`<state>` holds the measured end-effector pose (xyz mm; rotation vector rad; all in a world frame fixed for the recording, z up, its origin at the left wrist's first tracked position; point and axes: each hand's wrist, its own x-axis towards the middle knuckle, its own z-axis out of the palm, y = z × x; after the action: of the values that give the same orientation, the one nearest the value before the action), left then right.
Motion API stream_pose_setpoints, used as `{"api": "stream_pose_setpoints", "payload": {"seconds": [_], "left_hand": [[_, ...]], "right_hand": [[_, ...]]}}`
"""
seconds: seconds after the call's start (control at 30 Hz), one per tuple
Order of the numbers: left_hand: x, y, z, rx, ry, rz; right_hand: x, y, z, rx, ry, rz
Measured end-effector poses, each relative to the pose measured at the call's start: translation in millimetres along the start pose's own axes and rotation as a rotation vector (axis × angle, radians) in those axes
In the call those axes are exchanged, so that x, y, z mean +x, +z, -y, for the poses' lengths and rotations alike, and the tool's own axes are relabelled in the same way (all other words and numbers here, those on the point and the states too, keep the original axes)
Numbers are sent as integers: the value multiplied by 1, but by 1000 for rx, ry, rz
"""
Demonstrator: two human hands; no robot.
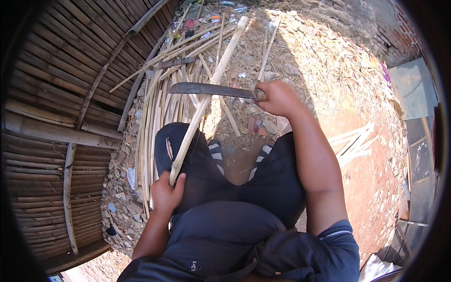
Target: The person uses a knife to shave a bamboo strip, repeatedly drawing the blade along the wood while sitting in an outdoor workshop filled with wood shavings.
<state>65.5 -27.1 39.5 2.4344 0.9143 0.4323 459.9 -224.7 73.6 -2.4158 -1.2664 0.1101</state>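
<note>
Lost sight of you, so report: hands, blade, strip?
Left hand grips bamboo strip at its near end. Right hand holds machete, blade across the strip. Split strips piled beyond the knees.

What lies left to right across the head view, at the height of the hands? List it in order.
Slatted bamboo wall → pile of split bamboo strips → left hand gripping a long bamboo strip → right hand holding the knife → loose pale strips on red earth → grey sheet.
</note>
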Motion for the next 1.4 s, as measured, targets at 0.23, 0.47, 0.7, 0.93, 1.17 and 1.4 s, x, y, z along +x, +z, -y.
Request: {"api": "stream_pose_setpoints", "payload": {"seconds": [0.23, 0.47, 0.7, 0.93, 1.17, 1.4], "left_hand": [[-2, 2, 4, -20, -16, 1], [-1, -4, -3, 22, -46, 67], [0, -3, -2, 17, -50, 56], [-1, -3, 0, 15, -69, 61], [0, -1, 3, 30, -21, 32], [-1, 1, 6, 5, -39, 29]], "right_hand": [[3, 4, 18, -12, -79, 133], [0, -1, 0, -5, 33, -3], [1, 0, 16, -29, -42, 85], [2, 3, 10, -14, -45, 86], [0, -1, 11, -1, -4, 55], [3, 5, 15, 23, -52, 75]]}}
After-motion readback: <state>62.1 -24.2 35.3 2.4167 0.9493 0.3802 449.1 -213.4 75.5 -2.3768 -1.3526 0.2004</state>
